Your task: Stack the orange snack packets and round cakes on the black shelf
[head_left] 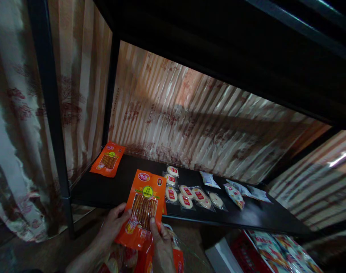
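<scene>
In front of the shelf I hold an orange snack packet (146,185) with a clear window that shows brown sticks. My left hand (114,223) grips its left edge, thumb along the front. Low on the right side, my right hand (161,240) pinches it with the thumb over the front. Further orange packaging shows behind and below the packet; whether the right hand also holds some of it I cannot tell. A similar orange packet (108,160) lies on the black shelf (121,185) at its left end.
Several round cakes in clear wrappers (187,191) lie mid-shelf. White pouches (209,179) and a colourful packet (235,195) are further right. An open carton (227,254) with packets stands below. Black posts (52,94) and a patterned sheet (173,110) enclose the shelf.
</scene>
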Demonstrator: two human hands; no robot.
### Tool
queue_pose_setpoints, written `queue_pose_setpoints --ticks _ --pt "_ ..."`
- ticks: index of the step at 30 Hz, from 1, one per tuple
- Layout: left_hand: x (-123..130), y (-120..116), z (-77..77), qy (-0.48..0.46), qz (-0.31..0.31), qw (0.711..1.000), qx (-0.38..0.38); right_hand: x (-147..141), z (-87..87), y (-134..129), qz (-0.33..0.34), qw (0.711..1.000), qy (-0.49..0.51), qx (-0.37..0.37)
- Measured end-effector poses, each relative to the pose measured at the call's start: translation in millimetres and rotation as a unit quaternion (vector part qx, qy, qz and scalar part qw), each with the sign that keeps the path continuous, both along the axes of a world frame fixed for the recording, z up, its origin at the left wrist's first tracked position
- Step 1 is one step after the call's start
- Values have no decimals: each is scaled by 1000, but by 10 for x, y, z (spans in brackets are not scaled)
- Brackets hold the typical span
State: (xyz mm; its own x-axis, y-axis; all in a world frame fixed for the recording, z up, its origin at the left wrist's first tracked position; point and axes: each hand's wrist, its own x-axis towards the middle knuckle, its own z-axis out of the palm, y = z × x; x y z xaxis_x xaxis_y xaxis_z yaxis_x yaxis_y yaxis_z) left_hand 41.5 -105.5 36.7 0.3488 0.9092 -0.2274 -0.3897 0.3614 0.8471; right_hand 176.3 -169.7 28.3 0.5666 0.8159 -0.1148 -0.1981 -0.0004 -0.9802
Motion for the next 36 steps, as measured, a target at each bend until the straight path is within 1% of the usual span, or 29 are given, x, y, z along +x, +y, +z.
queue_pose_setpoints --ticks 1,3,6,8,10,13,17,20,23,28,34,36 --pt "-25 4 -28 1 8 1000 -1 -35 5 13 1 1000 14 -5" --pt "-67 3 -62 3 18 1000 -2 -100 21 35 26 998 48 -11" --pt "-104 -22 -48 13 35 999 17 -165 57 53 60 993 100 -18" --pt "-113 -44 -26 20 52 998 30 -181 71 55 69 991 109 -22" --pt "-108 -63 -28 28 68 997 33 -181 69 52 75 991 106 -20" --pt "-82 -76 -95 43 85 995 40 -168 47 43 86 991 101 -12" --pt "-42 -85 -216 62 100 991 59 -152 5 34 71 993 91 -31" --pt "-29 -96 -259 94 108 987 68 -140 -42 39 54 994 88 -43" --pt "-27 -105 -263 118 120 983 80 -129 -90 53 58 995 75 -38" --pt "-29 -104 -257 105 133 982 86 -134 -121 71 48 997 45 -27" --pt "-37 -103 -264 102 138 982 78 -152 -55 74 31 999 -9 -25" --pt "-47 -98 -272 110 143 981 77 -161 -16 82 40 998 -26 -29"
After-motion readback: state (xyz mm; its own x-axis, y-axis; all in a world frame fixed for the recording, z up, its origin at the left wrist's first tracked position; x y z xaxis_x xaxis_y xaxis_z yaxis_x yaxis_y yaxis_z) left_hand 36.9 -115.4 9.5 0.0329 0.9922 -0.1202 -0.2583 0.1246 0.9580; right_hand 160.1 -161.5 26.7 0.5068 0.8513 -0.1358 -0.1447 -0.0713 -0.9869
